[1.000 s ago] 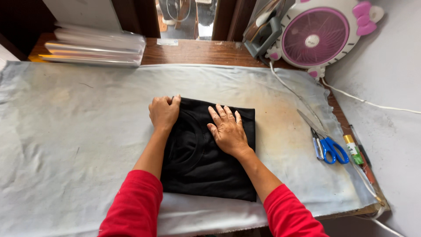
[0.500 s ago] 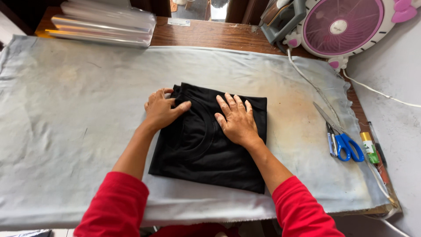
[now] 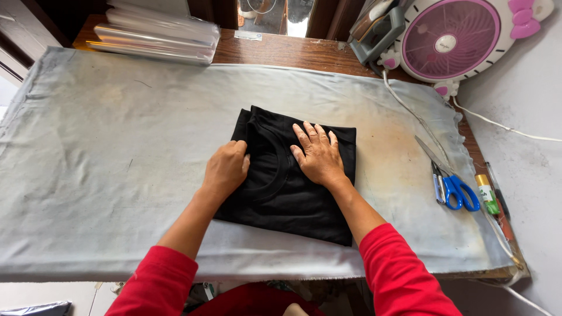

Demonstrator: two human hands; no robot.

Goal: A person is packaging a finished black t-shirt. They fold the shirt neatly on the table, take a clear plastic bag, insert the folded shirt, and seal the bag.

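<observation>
Head view, looking down on my work surface. Centre: folded black garment (image 3: pixel 293 193), lying flat on the pale grey cloth (image 3: pixel 105 175) that covers the wooden table (image 3: pixel 281 51); its curved neckline seam shows between my two hands. Left hand (image 3: pixel 225 169): fingers curled inward, knuckles up, resting on the garment's left edge near the upper corner; I cannot tell whether the fingers pinch the fabric or only press it. Right hand (image 3: pixel 319 158): palm down, fingers spread flat and a little apart, pressing the upper right part of the garment; it holds nothing. Both forearms run up from the near edge of the table, with red sleeves (image 3: pixel 398 275) pushed to about the elbow.

Right of the garment, well apart from it: blue-handled scissors (image 3: pixel 448 181), blades pointing away from me, lying on the cloth near its right border. Just beside the scissors, further right: a small yellow-and-green tube (image 3: pixel 486 193) and a thin dark pen-like stick, along the table's edge.

Far right corner: a pink and white round fan (image 3: pixel 451 38) with a bow, leaning against the white wall (image 3: pixel 527 152); a grey clothes iron (image 3: pixel 377 32) stands just left of it, and a white cord (image 3: pixel 410 111) trails from there across the cloth toward the scissors.

Far left corner: a stack of clear plastic sheets (image 3: pixel 158 38), resting partly on the bare wood.
</observation>
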